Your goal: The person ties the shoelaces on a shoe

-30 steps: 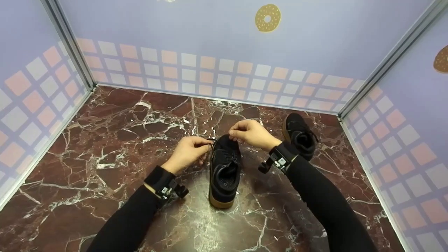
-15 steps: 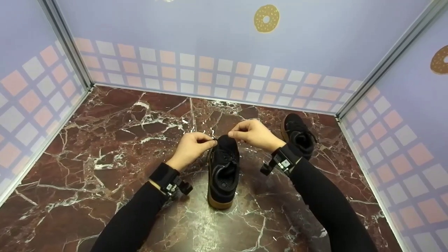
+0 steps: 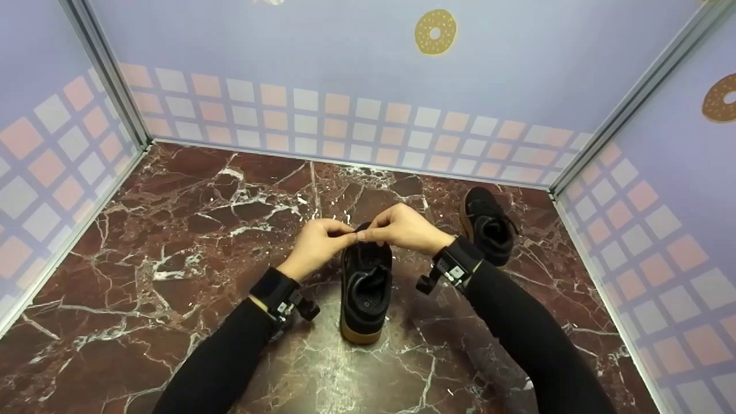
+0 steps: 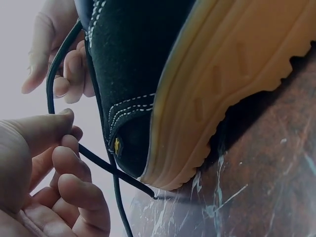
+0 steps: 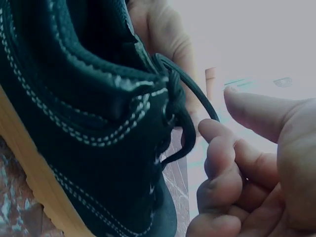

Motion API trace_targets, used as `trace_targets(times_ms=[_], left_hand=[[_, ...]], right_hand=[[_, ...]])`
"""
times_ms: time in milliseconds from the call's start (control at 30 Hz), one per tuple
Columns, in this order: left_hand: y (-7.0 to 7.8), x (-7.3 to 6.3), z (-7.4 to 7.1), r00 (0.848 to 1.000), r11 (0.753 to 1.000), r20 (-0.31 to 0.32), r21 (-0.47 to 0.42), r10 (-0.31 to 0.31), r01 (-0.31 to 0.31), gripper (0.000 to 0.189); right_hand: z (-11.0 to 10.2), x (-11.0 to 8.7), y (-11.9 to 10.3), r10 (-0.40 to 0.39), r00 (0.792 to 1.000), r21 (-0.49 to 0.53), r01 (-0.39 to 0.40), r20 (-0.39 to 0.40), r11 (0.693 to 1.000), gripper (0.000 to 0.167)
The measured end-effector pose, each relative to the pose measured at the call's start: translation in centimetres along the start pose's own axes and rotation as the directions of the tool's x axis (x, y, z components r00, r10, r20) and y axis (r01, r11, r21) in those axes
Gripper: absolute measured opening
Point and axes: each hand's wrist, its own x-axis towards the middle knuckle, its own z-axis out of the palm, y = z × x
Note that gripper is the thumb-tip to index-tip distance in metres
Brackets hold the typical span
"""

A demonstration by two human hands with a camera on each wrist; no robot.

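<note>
Clearly, the left hand [image 3: 316,244] pinches lace [image 4: 96,158]; the shoe [image 3: 361,323] holds an insole [image 3: 368,301].

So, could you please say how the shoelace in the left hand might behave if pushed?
The shoelace would probably buckle, since it curves loosely. Being thin, it is likely light. Its straight end past the left hand may resist bending slightly.

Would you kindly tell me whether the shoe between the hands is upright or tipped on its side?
Upright: the shoe shows its opening facing up in the head view, with its tan sole underneath.
</note>
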Motion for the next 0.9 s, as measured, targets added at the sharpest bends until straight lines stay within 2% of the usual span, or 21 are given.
trace_targets(times_ms=[200,367,633,900], left_hand=[[-0.07,-0.05,0.02,1.000,1.000,0.000,-0.012,0.006,-0.006,0.014],[-0.20,-0.08,-0.07,1.000,1.000,-0.001,-0.029,0.009,-0.009,0.014],[-0.16,-0.10,-0.16,1.000,1.000,-0.003,-0.010,0.026,-0.026,0.014],[-0.41,-0.07,-0.15,1.000,1.000,0.004,-0.025,0.011,-0.011,0.016]], right_hand=[[0.37,0.12,-0.07,0.014,1.000,0.043,-0.014,0.008,0.999,0.023],[0.46,0.12,0.04,0.023,1.000,0.067,-0.023,0.009,0.997,0.020],[0.34,0.19,0.59,0.035,0.999,0.120,-0.035,0.000,0.992,0.014],[0.34,0.17,0.69,0.049,0.999,0.162,-0.049,0.004,0.986,0.013]])
